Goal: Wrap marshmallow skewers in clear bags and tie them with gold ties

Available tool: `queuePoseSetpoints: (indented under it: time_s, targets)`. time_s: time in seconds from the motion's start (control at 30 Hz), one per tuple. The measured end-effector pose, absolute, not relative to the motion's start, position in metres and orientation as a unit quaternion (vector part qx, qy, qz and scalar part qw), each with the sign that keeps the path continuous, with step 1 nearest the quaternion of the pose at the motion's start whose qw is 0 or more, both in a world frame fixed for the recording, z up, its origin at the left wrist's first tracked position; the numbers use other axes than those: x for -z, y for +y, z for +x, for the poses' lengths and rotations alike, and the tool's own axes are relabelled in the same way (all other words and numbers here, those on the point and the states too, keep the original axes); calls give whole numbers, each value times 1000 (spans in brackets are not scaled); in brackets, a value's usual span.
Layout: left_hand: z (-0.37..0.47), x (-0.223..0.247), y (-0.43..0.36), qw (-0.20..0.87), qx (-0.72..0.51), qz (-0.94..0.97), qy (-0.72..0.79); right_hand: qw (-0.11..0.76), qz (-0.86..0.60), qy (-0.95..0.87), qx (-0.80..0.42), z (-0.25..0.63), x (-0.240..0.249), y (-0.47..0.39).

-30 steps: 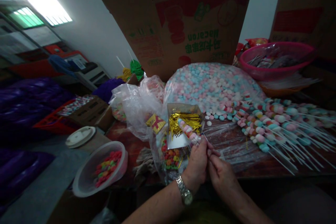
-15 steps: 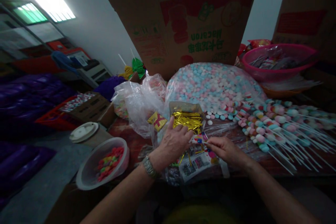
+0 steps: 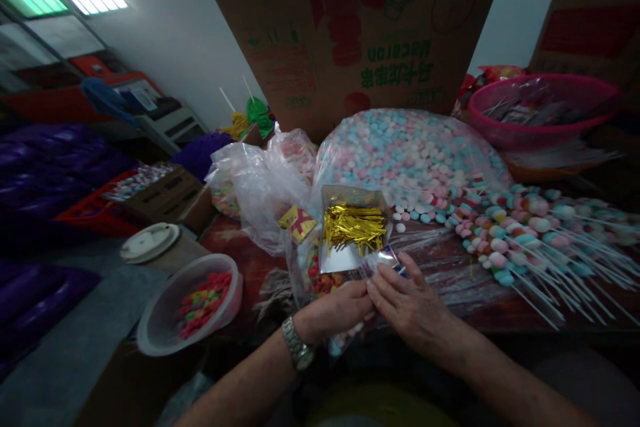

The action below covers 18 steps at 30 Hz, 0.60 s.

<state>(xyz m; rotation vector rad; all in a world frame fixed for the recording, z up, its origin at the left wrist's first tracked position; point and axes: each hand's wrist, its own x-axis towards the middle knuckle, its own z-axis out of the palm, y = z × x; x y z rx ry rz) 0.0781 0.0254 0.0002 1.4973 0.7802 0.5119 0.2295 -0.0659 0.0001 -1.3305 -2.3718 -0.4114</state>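
Note:
My left hand (image 3: 345,307) and my right hand (image 3: 413,310) meet at the table's front edge, closed around a clear printed plastic bag (image 3: 385,258). The bag's printed end shows above my fingers, and the rest is mostly covered by my hands. Pastel candies show below my left wrist. Just beyond my hands, gold twist ties (image 3: 355,225) lie heaped in a small open box (image 3: 343,260). Left of that box is a clear bag of colourful candies (image 3: 325,282), with a yellow packet (image 3: 299,223) above it. My left wrist wears a metal watch (image 3: 297,343).
A big bag of pastel marshmallows (image 3: 400,153) lies behind the ties. Marshmallow skewers (image 3: 530,233) are piled at right, below a pink basin (image 3: 545,137). At left stand a plastic bowl (image 3: 150,337) of candies and a lidded tub (image 3: 193,257). A tall carton (image 3: 280,67) stands behind.
My right hand has moved left and now meets my left hand, which has come down off the twist ties. The printed packaging that lay flat before the box is now gathered under my hands.

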Motion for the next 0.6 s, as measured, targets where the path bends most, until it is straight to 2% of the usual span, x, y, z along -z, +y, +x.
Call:
queuePoseSetpoints:
  time_s: [0.07, 0.17, 0.3, 0.37, 0.43, 0.53, 0.6]
  targets:
    - [74, -5, 21, 666, -102, 671, 309, 153, -451, -871, 119, 225, 5, -68]
    - [66, -11, 20, 694, 90, 657, 282, 146, -444, -879, 100, 224, 14, -76]
    - [61, -15, 24, 668, 167, 666, 286, 149, -441, -879, 102, 222, 19, -81]
    - [61, -16, 27, 634, 182, 708, 253, 135, -444, -883, 66, 220, 21, -80]
    - [60, -18, 27, 541, 157, 799, 209, 156, -488, -857, -56, 218, 23, -79]
    - [54, -22, 21, 259, 56, 953, 147, 242, -561, -717, -335, 209, 25, -78]
    - [46, -22, 13, 101, -25, 989, 103, 287, -551, -583, -524, 200, 25, -79]
